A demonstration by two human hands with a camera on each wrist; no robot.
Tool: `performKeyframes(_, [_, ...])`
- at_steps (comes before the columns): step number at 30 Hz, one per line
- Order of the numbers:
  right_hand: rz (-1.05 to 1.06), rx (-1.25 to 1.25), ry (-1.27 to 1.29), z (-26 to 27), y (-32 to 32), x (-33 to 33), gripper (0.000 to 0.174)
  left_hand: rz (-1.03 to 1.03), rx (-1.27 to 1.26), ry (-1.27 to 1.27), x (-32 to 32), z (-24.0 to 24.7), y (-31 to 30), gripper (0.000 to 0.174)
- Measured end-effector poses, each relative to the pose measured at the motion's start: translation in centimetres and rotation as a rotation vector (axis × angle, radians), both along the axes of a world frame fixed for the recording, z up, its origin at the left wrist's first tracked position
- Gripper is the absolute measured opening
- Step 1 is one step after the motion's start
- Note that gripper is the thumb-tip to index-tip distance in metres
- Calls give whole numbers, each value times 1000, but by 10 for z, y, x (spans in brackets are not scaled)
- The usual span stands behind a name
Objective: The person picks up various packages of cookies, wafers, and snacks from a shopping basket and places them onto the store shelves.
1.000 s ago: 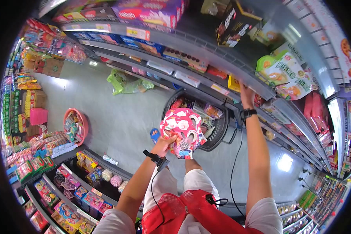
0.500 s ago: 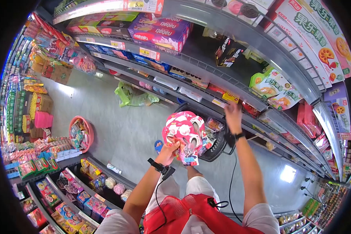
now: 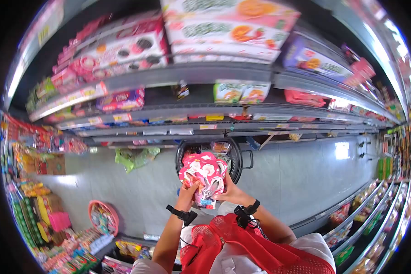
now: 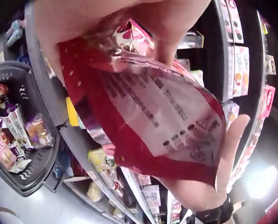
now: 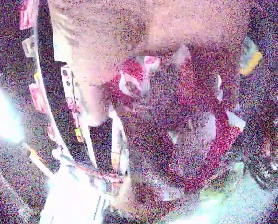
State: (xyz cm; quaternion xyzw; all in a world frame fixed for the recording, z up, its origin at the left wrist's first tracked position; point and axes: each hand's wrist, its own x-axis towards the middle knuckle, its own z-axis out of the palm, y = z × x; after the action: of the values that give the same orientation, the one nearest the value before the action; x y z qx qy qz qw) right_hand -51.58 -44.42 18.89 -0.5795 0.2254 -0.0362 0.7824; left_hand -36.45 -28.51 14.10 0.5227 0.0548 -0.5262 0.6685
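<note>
In the head view, several pink-and-red snack pouches (image 3: 208, 171) with a cartoon rabbit on the front are bunched before my body. My left hand (image 3: 187, 194) grips their left side, thumb over the front. At their right edge my right hand (image 3: 233, 194) holds on, its fingers partly hidden behind them. The left wrist view shows a pouch's back (image 4: 167, 116), red-bordered with a pale printed panel, and my right hand (image 4: 199, 189) across it with the thumb raised. Beyond the pouches a dark shopping basket (image 4: 36, 175) stands on the floor with packaged snacks inside. The right wrist view is grainy and overexposed.
A long shelf unit (image 3: 205, 109) with boxed biscuits runs across in front. A green plastic bag (image 3: 133, 160) lies on the floor by it. To the left stands a pink tub (image 3: 113, 211) of packets; more stocked shelves (image 3: 374, 219) rise on the right.
My right hand has drawn back from the yellow pack on the shelf and come to the pouches. The left hand keeps its grip. The head view has turned to face the shelf.
</note>
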Motion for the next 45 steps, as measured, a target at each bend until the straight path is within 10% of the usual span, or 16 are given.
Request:
performKeyframes(7, [-533,73,-47,45,-47,-63,82,-288,-75,-212,-35,68,-86,39])
performKeyframes(15, [-649,189,-167,95,-89,-147,67,-583,-113,-418,-107,175,-154,40])
performKeyframes(24, [-682,107,-186,159,-114,-188,40,-660,-96,-356,-130,166,-168,51])
performKeyframes(29, [-768,225,-221,140,-141,-212,54,-623,-251,-308,-138,174,-166,61])
performKeyframes(34, [-1146,261,-372,140,-195,-251,42,-699,44,-481,-112,114,-139,56])
performKeyframes(39, [-1276,-27,-679,200,-256,-289,38,-851,337,-778,-43,-76,-5,46])
performKeyframes(45, [-1377,-248,-608,210,-267,-296,52,-1679,612,-1106,-10,-116,192,27])
